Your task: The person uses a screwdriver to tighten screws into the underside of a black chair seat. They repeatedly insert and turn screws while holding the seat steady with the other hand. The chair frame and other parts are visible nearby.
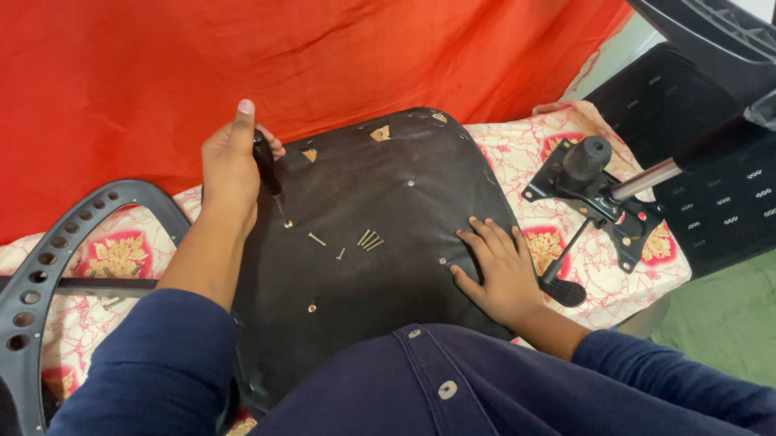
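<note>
head view: left hand (pixel 232 162) wrapped round a black-handled screwdriver (pixel 266 170), tip down on a screw near the far left of the black seat base (pixel 383 274). right hand (pixel 500 269) flat, fingers spread, pinning the base's right edge. keep driver upright, press firm. loose screws (pixel 364 241) mid-base; armrest (pixel 16 303) crowds the left, mechanism (pixel 594 194) the right.

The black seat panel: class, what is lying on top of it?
On the black seat panel lie loose screws; the right hand rests flat there, the left hand holds a screwdriver. The torso hides its near edge.
</note>
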